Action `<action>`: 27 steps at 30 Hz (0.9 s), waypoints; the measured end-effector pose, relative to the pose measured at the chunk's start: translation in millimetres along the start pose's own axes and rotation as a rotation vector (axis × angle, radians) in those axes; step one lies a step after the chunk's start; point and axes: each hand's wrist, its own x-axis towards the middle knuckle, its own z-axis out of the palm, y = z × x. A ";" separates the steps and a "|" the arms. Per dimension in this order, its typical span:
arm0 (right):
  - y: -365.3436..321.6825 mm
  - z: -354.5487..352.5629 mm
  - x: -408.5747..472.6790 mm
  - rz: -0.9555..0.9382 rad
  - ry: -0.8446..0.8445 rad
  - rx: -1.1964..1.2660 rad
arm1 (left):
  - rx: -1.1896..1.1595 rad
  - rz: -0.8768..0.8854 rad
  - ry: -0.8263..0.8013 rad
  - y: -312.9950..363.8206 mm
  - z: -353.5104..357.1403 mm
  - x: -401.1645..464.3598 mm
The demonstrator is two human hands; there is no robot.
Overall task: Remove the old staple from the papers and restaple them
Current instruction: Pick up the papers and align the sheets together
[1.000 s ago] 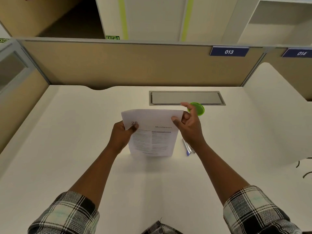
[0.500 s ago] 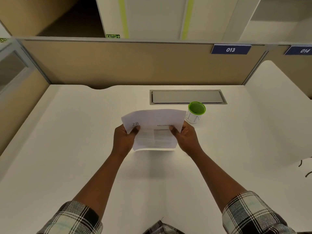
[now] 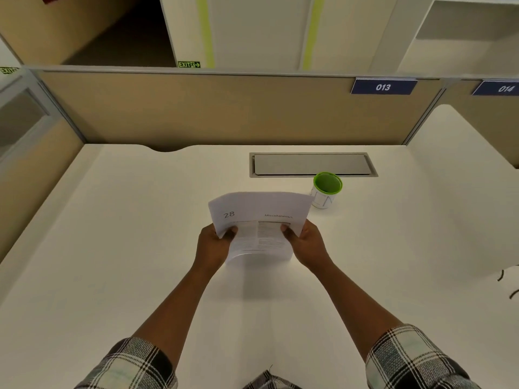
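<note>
A set of white printed papers (image 3: 259,217), headed "28" and "Miscellaneous", stands upright on its lower edge on the white desk (image 3: 112,248), slightly bowed. My left hand (image 3: 214,245) grips its left side with the thumb on the front sheet. My right hand (image 3: 307,244) grips the right side the same way. No staple is visible at this size. No stapler or staple remover shows; the spot behind the papers and my right hand is hidden.
A white cup with a green rim (image 3: 326,190) stands just behind the papers to the right. A grey cable hatch (image 3: 311,164) is set into the desk beyond it. Beige partition panels (image 3: 224,108) close off the back and left.
My right hand has dropped from the top right corner to the right side of the papers. The papers came down onto the desk edge. The green-rimmed cup is now uncovered.
</note>
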 end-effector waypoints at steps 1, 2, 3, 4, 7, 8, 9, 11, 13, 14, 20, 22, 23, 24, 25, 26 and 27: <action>1.0 0.5 -0.3 0.001 0.003 0.007 | -0.006 -0.006 0.009 -1.0 0.4 -0.4; 2.0 1.0 -0.5 0.006 0.002 0.010 | -0.005 -0.014 0.010 -2.1 0.9 -0.8; 3.1 1.6 -1.3 0.010 -0.002 0.006 | 0.000 -0.026 0.000 -3.7 1.7 -1.6; 4.7 2.4 -2.4 0.014 -0.006 -0.004 | 0.007 -0.041 -0.014 -5.0 2.7 -2.9; 6.4 3.6 -2.3 0.020 0.005 -0.027 | 0.029 -0.063 -0.015 -5.0 5.3 -2.0; 5.0 2.9 -0.9 0.019 0.004 -0.039 | 0.031 -0.065 -0.002 -4.0 5.5 -0.2; 3.7 1.8 0.4 0.025 -0.002 -0.060 | 0.015 -0.067 0.012 -1.9 5.2 1.2; 3.4 -1.9 3.0 0.071 0.010 -0.110 | -0.075 -0.082 0.040 1.4 4.5 3.8; 7.2 -6.3 2.6 0.184 0.049 -0.103 | -0.250 -0.126 0.067 3.1 2.7 4.1; 10.1 -7.8 0.7 0.257 0.068 -0.070 | -0.335 -0.152 0.082 2.6 1.9 4.2; 30.3 4.9 -22.1 0.406 -0.080 0.523 | -0.778 -0.379 0.044 -5.8 11.5 -1.4; 29.9 10.1 -24.7 0.378 -0.113 0.699 | -0.825 -0.398 0.003 -9.5 16.9 -7.5; 28.4 11.3 -24.5 0.371 -0.107 0.731 | -0.834 -0.408 -0.007 -11.1 18.7 -9.9; 26.8 11.2 -24.5 0.365 -0.095 0.732 | -0.838 -0.416 -0.016 -13.6 20.0 -11.5; 25.4 10.8 -23.9 0.358 -0.085 0.713 | -0.838 -0.416 -0.023 -16.5 20.0 -11.9; 24.7 9.6 -23.2 0.353 -0.073 0.687 | -0.838 -0.412 -0.024 -19.4 18.6 -11.7; 24.8 7.1 -22.4 0.352 -0.052 0.655 | -0.845 -0.415 -0.019 -21.9 16.1 -10.6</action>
